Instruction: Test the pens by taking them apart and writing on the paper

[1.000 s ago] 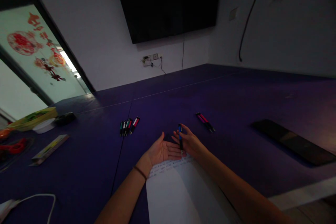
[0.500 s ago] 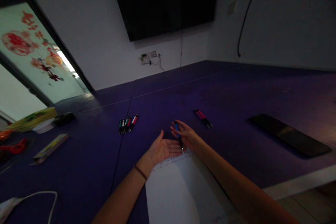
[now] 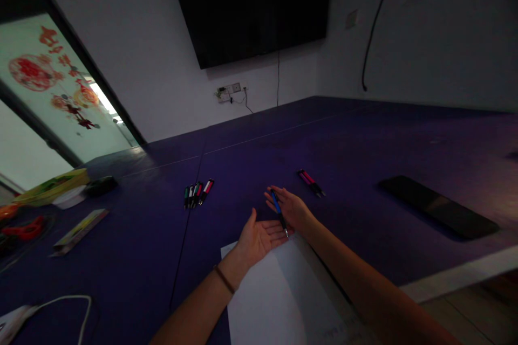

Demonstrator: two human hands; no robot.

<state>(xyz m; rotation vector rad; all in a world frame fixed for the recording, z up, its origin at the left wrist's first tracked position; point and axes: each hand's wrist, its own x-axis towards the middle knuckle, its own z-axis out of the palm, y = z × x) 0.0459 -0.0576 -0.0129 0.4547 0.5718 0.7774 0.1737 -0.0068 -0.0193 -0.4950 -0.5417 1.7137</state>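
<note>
A blue-and-black pen (image 3: pixel 277 208) lies slanted across the fingers of my right hand (image 3: pixel 294 209), its silver tip pointing down towards me. The fingers of that hand are loosely spread around the pen. My left hand (image 3: pixel 256 237) is turned palm up and open, thumb raised, with its fingertips under or beside the pen's tip; whether they bear it I cannot tell. Beneath both hands lies a white sheet of paper (image 3: pixel 267 296) with faint handwriting near its lower right. A brown band (image 3: pixel 224 279) circles my left wrist.
Several pens (image 3: pixel 197 194) lie grouped on the purple table (image 3: pixel 243 167), left of my hands. Pink-and-black pens (image 3: pixel 311 183) lie right. A black phone (image 3: pixel 439 207) is further right. At left are a narrow box (image 3: pixel 80 232), red-handled scissors (image 3: pixel 25 229), black tape (image 3: pixel 100 186) and a white cable (image 3: pixel 60 297).
My left hand has shifted slightly right and lower over the paper's top edge, covering the writing there. My right hand's fingers have loosened and the pen leans more. The view has shifted slightly.
</note>
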